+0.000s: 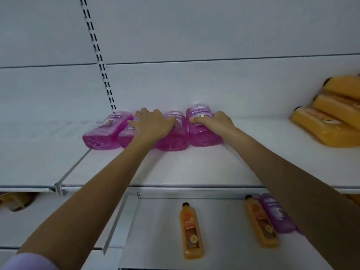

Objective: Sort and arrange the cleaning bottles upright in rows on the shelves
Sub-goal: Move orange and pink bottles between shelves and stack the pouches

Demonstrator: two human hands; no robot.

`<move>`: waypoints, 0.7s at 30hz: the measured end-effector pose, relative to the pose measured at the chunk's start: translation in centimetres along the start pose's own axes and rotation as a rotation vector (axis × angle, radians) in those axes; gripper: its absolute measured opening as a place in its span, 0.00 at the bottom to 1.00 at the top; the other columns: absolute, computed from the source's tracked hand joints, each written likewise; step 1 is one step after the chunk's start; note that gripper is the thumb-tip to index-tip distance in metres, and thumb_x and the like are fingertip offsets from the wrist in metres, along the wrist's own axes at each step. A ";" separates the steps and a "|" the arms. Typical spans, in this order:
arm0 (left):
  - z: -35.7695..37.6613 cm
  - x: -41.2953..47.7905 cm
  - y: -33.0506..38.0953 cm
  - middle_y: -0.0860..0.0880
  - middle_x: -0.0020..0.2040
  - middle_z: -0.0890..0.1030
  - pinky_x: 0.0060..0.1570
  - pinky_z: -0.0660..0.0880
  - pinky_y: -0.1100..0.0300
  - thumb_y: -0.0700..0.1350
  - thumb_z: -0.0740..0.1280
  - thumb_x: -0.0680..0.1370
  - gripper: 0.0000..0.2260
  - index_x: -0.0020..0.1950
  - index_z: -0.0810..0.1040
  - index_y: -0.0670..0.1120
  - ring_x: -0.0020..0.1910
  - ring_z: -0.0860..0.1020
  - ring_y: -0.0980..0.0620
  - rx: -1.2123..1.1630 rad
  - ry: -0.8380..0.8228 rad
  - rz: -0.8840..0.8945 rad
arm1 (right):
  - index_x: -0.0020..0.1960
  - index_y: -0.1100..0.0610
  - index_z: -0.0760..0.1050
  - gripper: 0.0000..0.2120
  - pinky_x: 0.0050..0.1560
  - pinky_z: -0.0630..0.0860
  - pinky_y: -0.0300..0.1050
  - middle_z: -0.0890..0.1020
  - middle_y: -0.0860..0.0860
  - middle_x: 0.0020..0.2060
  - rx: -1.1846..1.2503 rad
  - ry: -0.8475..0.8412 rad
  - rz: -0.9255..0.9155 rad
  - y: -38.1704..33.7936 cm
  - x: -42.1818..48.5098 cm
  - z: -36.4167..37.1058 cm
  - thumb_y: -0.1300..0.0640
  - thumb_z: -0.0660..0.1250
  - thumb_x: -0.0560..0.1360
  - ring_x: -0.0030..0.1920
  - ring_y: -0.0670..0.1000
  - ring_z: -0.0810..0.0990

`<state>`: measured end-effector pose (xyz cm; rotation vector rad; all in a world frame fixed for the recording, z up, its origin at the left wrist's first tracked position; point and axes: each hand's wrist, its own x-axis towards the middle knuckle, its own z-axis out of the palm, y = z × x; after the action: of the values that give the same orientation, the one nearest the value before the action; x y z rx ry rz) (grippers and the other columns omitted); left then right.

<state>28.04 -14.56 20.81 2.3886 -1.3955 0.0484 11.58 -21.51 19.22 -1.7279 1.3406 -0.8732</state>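
Hands: left hand (153, 123) spread flat over the two middle pink bottles (171, 133), right hand (216, 122) gripping the rightmost bottle (200, 133), upper shelf (194, 168) back. Risk: all four lie touching; raising one could roll or knock its neighbours.

The pink bottles (202, 129) are clear glossy plastic with paper-like labels. The shelf (194, 168) looks like smooth matt white painted metal. The orange bottles (329, 123) are glossy plastic too.
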 end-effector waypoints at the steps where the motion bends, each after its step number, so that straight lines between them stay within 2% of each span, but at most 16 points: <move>1: 0.2 -0.4 -0.3 0.37 0.66 0.69 0.67 0.59 0.38 0.59 0.56 0.76 0.26 0.67 0.70 0.44 0.67 0.65 0.36 -0.008 0.047 0.056 | 0.52 0.56 0.78 0.25 0.53 0.78 0.48 0.81 0.53 0.49 -0.028 0.004 0.012 -0.1 0.2 0.2 0.41 0.74 0.64 0.49 0.54 0.81; 3: 0.3 -1.3 -0.7 0.41 0.62 0.75 0.65 0.64 0.40 0.62 0.56 0.73 0.28 0.65 0.74 0.46 0.63 0.71 0.39 -0.067 0.147 0.189 | 0.56 0.57 0.78 0.32 0.58 0.76 0.52 0.81 0.55 0.52 -0.103 0.017 0.026 -0.4 0.4 0.3 0.36 0.73 0.61 0.53 0.57 0.80; 6: 0.6 -2.8 -1.1 0.44 0.61 0.76 0.63 0.66 0.44 0.71 0.54 0.69 0.34 0.63 0.74 0.48 0.61 0.73 0.43 -0.020 0.095 0.380 | 0.61 0.57 0.75 0.39 0.60 0.75 0.53 0.79 0.57 0.57 -0.185 0.000 0.059 -0.8 0.3 0.4 0.33 0.71 0.58 0.57 0.58 0.78; 9: 0.9 -3.3 -1.6 0.45 0.69 0.68 0.67 0.60 0.44 0.70 0.55 0.71 0.35 0.69 0.66 0.48 0.68 0.67 0.43 0.126 0.053 0.471 | 0.62 0.59 0.74 0.33 0.60 0.74 0.52 0.79 0.57 0.57 -0.148 0.019 0.083 -1.0 0.1 0.4 0.36 0.68 0.67 0.57 0.59 0.77; 12: 0.8 -3.3 -1.7 0.45 0.71 0.67 0.68 0.58 0.44 0.70 0.54 0.72 0.35 0.71 0.64 0.48 0.69 0.65 0.43 0.133 0.070 0.478 | 0.63 0.59 0.73 0.29 0.57 0.74 0.48 0.77 0.57 0.60 -0.004 0.109 0.073 -0.4 -0.4 0.0 0.38 0.64 0.72 0.59 0.58 0.76; 15: 1.2 -4.1 -1.2 0.44 0.71 0.66 0.69 0.57 0.45 0.65 0.61 0.73 0.31 0.70 0.66 0.49 0.70 0.63 0.42 0.029 0.187 0.529 | 0.72 0.59 0.64 0.29 0.66 0.66 0.47 0.70 0.56 0.68 0.027 0.259 -0.017 0.9 -2.4 -1.1 0.43 0.60 0.77 0.68 0.56 0.68; 18: 1.7 -6.1 0.4 0.41 0.67 0.70 0.66 0.61 0.47 0.56 0.64 0.71 0.27 0.67 0.71 0.46 0.67 0.66 0.40 -0.149 0.258 0.664 | 0.71 0.58 0.66 0.25 0.62 0.64 0.40 0.72 0.53 0.68 0.004 0.303 -0.105 2.5 -4.4 -3.2 0.47 0.62 0.78 0.67 0.51 0.70; 21: 2.6 -8.9 2.9 0.39 0.60 0.75 0.60 0.68 0.45 0.55 0.60 0.69 0.24 0.60 0.76 0.44 0.59 0.73 0.38 -0.203 0.263 0.839 | 0.70 0.58 0.69 0.23 0.59 0.64 0.36 0.75 0.52 0.65 -0.033 0.300 -0.145 3.5 -6.0 -5.6 0.50 0.64 0.77 0.64 0.49 0.73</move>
<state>20.67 -9.29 17.31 1.4341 -2.0310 0.3973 3.85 -17.09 18.39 -1.7887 1.4392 -1.2379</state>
